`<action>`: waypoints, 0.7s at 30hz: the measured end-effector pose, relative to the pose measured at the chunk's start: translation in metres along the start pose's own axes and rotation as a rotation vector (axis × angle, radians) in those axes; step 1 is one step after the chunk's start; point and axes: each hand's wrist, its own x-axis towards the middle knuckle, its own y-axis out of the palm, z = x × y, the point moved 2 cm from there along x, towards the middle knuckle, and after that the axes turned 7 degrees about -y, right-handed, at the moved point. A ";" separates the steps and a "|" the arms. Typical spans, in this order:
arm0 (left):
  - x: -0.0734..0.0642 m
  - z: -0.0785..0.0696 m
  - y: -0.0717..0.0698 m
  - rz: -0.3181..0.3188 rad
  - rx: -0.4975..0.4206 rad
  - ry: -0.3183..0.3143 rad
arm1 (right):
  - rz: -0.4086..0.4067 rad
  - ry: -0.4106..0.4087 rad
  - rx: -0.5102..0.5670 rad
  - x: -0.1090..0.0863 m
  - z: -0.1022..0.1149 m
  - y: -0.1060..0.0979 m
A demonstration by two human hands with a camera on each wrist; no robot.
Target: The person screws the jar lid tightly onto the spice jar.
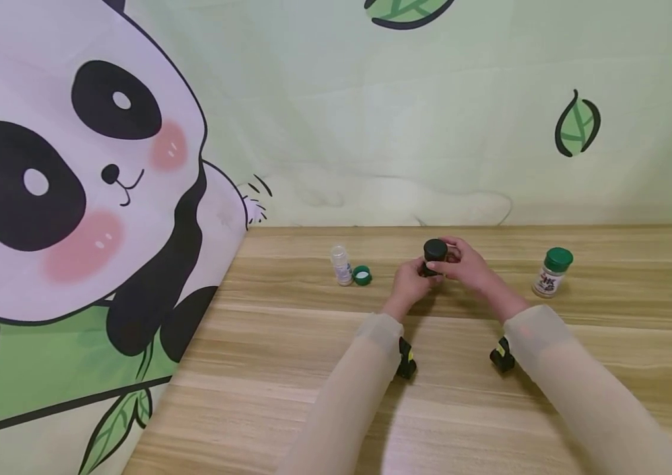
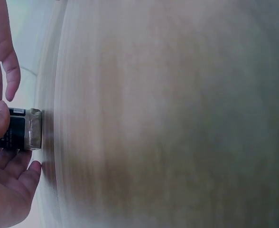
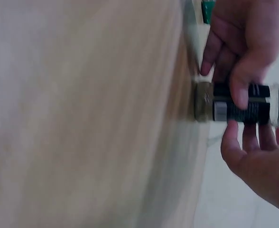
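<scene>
Both hands hold a spice jar [image 1: 435,251] with a black lid, a black label and brownish contents at its base. My left hand [image 1: 412,285] grips it round the label, with the thumb [image 3: 242,97] lying across the front in the right wrist view. My right hand [image 1: 467,265] has its fingers round the upper part near the lid. In the left wrist view, one lower finger of that hand [image 2: 12,78] sticks out beside the jar. The jar's base [image 2: 34,129] is close over the wooden table [image 1: 288,369].
Left of the hands stands a small clear bottle [image 1: 341,265] without a cap, and a green cap [image 1: 362,275] lies beside it. To the right is a spice jar with a green lid [image 1: 552,272]. A panda-printed cloth [image 1: 371,132] hangs along the table's back edge.
</scene>
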 end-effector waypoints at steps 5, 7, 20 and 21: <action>0.000 0.001 0.002 0.001 -0.036 -0.026 | 0.145 -0.003 -0.028 0.005 -0.002 -0.014; 0.000 0.000 0.002 0.002 -0.032 -0.024 | 0.197 -0.002 -0.044 0.007 -0.001 -0.020; -0.003 -0.004 0.000 0.006 -0.017 -0.026 | 0.307 0.024 -0.031 0.013 0.007 -0.031; -0.004 -0.005 0.000 0.007 -0.014 -0.025 | 0.303 0.022 -0.034 0.013 0.008 -0.031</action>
